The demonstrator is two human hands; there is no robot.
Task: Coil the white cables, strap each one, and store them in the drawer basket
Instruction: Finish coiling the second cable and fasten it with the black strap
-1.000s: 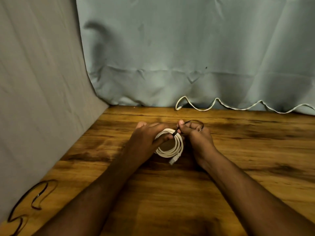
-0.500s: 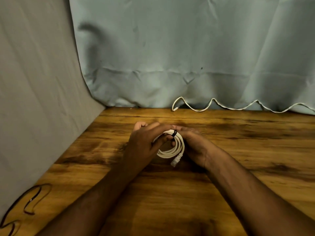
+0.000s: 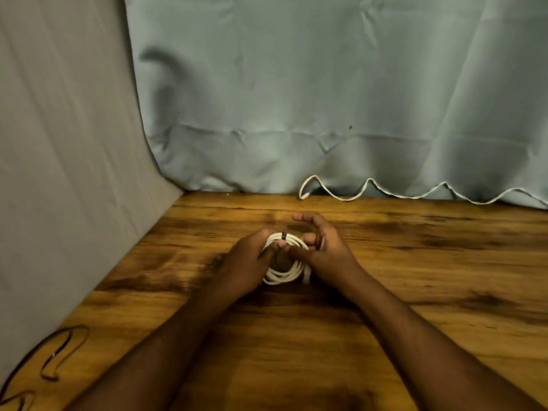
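A coiled white cable [image 3: 284, 275] lies on the wooden table [image 3: 415, 292] between my two hands. A dark strap [image 3: 284, 235] wraps around the top of the coil. My left hand [image 3: 252, 262] grips the coil's left side, thumb near the strap. My right hand [image 3: 321, 250] rests against the coil's right side, thumb pressing toward the strap and the other fingers spread and lifted. A second white cable [image 3: 415, 192] lies uncoiled in waves along the far edge of the table. No drawer basket is in view.
A pale blue-green curtain [image 3: 326, 99] hangs behind the table and a grey cloth [image 3: 59, 173] covers the left side. Loose dark straps [image 3: 56, 360] lie at the table's near left corner.
The strap's loose loop, held out by my right hand a second ago, is now wrapped tight on the coil. My right fingers have opened and lifted.
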